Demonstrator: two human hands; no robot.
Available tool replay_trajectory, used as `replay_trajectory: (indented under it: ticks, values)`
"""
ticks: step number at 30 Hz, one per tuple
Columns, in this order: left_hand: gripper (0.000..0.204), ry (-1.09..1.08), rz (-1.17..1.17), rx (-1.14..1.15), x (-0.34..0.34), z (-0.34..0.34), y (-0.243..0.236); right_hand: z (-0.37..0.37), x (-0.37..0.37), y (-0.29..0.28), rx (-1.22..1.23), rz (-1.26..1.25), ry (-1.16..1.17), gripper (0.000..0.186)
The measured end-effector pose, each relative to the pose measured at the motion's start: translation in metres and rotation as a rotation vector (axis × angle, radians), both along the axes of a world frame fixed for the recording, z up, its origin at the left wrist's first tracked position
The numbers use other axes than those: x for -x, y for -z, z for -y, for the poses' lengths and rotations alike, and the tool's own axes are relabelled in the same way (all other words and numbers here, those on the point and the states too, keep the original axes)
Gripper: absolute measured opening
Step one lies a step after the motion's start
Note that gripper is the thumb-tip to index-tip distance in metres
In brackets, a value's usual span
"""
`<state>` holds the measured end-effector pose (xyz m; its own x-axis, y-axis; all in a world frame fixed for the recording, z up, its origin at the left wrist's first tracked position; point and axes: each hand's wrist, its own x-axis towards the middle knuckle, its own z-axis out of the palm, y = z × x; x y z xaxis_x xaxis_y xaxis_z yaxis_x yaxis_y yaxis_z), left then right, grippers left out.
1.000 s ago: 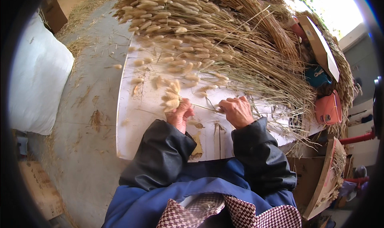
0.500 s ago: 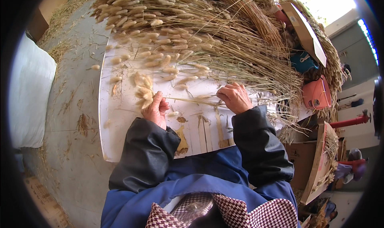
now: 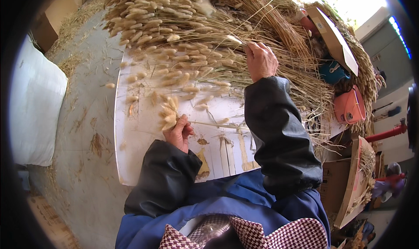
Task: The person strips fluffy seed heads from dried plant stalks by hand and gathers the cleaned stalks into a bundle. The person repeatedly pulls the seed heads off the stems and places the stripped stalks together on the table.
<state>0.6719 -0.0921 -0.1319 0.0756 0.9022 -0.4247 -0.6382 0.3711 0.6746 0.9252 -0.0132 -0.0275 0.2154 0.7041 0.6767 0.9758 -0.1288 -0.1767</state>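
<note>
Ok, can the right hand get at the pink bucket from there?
Probably yes, though the distance is hard to judge: only dried stems appear to lie between the right hand and the pink bucket, whose front shows uncovered.

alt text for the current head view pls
A person's left hand holds a small bunch of fluffy dried grass over a white tabletop, while the right hand is at a large heap of similar stems. A pink bucket sits at the right.
</note>
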Motion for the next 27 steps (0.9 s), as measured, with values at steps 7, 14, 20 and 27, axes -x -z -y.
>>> replay_trajectory:
  ticks: [7, 14, 20, 27]
  values:
    - [0.012, -0.110, -0.065, -0.002, -0.002, 0.004, -0.007, -0.001, 0.000, 0.041, 0.688, -0.053, -0.278, 0.070]
    - [0.012, 0.056, 0.043, 0.049, 0.000, 0.003, 0.001, 0.018, 0.037, 0.058, 0.386, -0.130, -0.415, 0.008]
    - [0.015, 0.088, 0.048, 0.059, 0.001, 0.002, 0.003, 0.015, 0.089, 0.083, 0.540, -0.028, -0.359, 0.013]
    - [0.018, 0.100, 0.055, 0.002, 0.000, 0.006, 0.005, 0.041, 0.104, 0.045, 0.383, -0.139, -0.506, 0.010]
